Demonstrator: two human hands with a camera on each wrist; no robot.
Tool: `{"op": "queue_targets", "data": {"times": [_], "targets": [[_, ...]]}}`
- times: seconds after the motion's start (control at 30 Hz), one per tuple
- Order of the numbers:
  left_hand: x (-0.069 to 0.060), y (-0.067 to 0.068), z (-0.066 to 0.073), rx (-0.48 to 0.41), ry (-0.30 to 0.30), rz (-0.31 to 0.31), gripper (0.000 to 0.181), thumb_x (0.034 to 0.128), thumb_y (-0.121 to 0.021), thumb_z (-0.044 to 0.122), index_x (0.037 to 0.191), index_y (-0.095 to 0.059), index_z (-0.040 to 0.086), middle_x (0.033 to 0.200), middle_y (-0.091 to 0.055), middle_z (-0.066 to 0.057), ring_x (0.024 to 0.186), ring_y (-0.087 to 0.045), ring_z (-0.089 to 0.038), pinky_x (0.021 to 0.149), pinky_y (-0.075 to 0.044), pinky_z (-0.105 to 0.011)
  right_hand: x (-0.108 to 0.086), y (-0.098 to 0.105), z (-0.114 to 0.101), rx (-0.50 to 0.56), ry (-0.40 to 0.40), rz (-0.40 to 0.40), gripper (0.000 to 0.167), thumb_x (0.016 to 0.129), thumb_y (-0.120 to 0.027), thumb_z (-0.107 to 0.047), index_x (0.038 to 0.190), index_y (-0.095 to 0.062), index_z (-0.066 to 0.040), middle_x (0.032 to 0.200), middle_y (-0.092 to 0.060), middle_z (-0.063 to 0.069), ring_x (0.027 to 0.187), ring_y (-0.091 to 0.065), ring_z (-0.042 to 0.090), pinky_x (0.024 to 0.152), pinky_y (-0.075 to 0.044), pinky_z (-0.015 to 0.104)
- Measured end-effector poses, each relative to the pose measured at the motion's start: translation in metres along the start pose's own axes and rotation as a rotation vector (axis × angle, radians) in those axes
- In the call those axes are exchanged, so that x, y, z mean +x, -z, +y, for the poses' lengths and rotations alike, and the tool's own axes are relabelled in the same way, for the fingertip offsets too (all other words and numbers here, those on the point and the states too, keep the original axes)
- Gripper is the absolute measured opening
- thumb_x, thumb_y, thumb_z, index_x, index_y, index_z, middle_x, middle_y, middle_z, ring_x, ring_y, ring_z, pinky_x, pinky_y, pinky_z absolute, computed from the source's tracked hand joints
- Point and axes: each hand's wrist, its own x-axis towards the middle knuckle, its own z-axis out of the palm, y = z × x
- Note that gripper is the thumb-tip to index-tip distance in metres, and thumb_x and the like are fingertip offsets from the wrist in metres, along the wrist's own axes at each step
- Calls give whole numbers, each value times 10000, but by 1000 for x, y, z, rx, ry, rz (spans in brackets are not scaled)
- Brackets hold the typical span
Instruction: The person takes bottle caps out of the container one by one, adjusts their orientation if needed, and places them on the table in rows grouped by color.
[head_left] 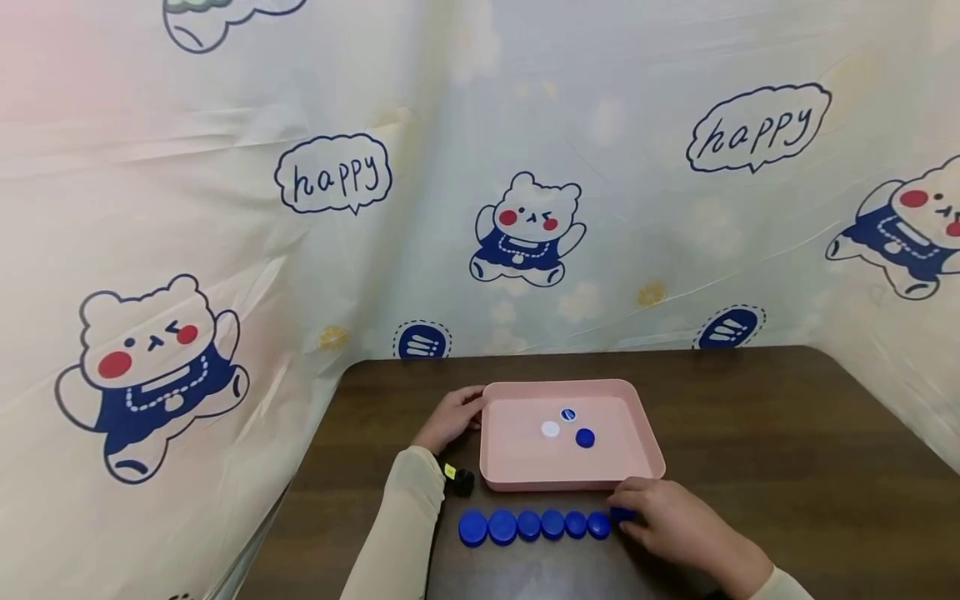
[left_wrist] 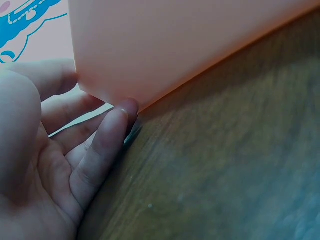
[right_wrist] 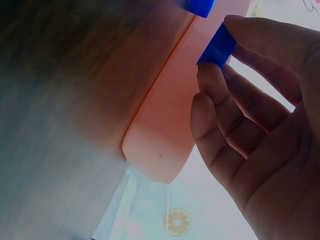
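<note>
The pink tray [head_left: 525,467] lies on the table with a white cap [head_left: 551,429], a blue cap [head_left: 585,437] and a small blue-and-white disc [head_left: 567,414] inside. My left hand [head_left: 452,417] touches the tray's left side; in the left wrist view its fingers [left_wrist: 112,132] rest against the tray's corner [left_wrist: 115,85]. At the right end of a row of blue caps [head_left: 528,525], my right hand [head_left: 675,521] pinches a blue cap [right_wrist: 219,46] between thumb and finger, beside the tray's near right corner.
A black object with a yellow tag [head_left: 463,482] is at my left wrist. The brown table [head_left: 787,467] reaches back to a patterned curtain [head_left: 637,208] with bears and "happy" bubbles.
</note>
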Motion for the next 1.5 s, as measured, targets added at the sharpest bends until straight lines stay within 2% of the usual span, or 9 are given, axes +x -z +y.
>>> {"op": "queue_targets", "data": {"times": [0.17, 0.27, 0.47, 0.5, 0.7, 0.9, 1.13, 1.3, 1.5], "targets": [[0, -3, -5, -4, 9, -6, 427, 991, -578, 313, 1358, -573, 95, 1121, -651, -90, 844, -636, -196, 732, -550, -336, -2, -2, 0, 12, -6, -6, 214, 823, -761, -133, 1036, -742, -124, 960, -639, -107, 826, -599, 43, 744, -555, 326], [-2, -1, 1, 10, -3, -1, 417, 993, -574, 303, 1352, -578, 91, 1104, -651, -87, 833, -633, -192, 726, -550, -329, -1, -2, 0, 7, -19, -4, 227, 818, -767, -136, 1043, -740, -120, 964, -644, -104, 831, -606, 45, 745, -556, 329], [-1, 0, 1, 18, -12, -1, 412, 994, -572, 292, 1352, -578, 88, 1102, -653, -94, 834, -634, -201, 731, -551, -341, -2, -4, 1, 24, -25, -15, 238, 816, -767, -138, 1049, -734, -99, 960, -654, -105, 837, -614, 39, 741, -554, 334], [2, 0, -3, 15, -14, 7, 415, 990, -577, 311, 1348, -585, 103, 1096, -654, -81, 833, -634, -197, 727, -551, -335, -1, -5, 1, 24, -27, -17, 237, 817, -767, -141, 1048, -734, -100, 958, -652, -109, 839, -612, 37, 743, -553, 334], [4, 4, 2, 21, -3, 6, 423, 991, -574, 314, 1354, -577, 98, 1105, -648, -84, 836, -630, -202, 729, -551, -333, 4, -5, 3, 14, -32, -40, 235, 818, -771, -161, 1045, -732, -112, 952, -649, -115, 840, -606, 32, 745, -550, 338], [6, 4, 3, 13, -32, 17, 434, 986, -580, 328, 1351, -580, 95, 1117, -648, -89, 820, -635, -216, 715, -552, -348, 7, -5, 4, 14, -46, -38, 240, 810, -777, -155, 1044, -733, -126, 943, -645, -119, 816, -590, 26, 742, -548, 338], [-1, 0, -7, 2, 15, -11, 441, 985, -587, 308, 1358, -568, 74, 1078, -651, -83, 796, -634, -199, 704, -553, -333, 1, -11, 1, 82, -58, -110, 221, 830, -764, -169, 1048, -727, -156, 930, -613, -168, 804, -555, -8, 722, -537, 304], [0, 1, -1, 10, -16, 11, 436, 984, -583, 314, 1349, -576, 74, 1083, -647, -98, 801, -629, -212, 711, -553, -348, 4, -10, 2, 57, -57, -102, 244, 811, -782, -173, 1048, -732, -147, 925, -633, -142, 805, -566, 4, 727, -541, 318], [2, 1, -1, 4, -9, -5, 434, 989, -577, 315, 1357, -572, 84, 1099, -650, -88, 811, -637, -208, 715, -552, -342, 3, -11, 4, 50, -51, -99, 253, 810, -783, -176, 1055, -733, -140, 921, -626, -145, 788, -549, -5, 719, -539, 307]]}}
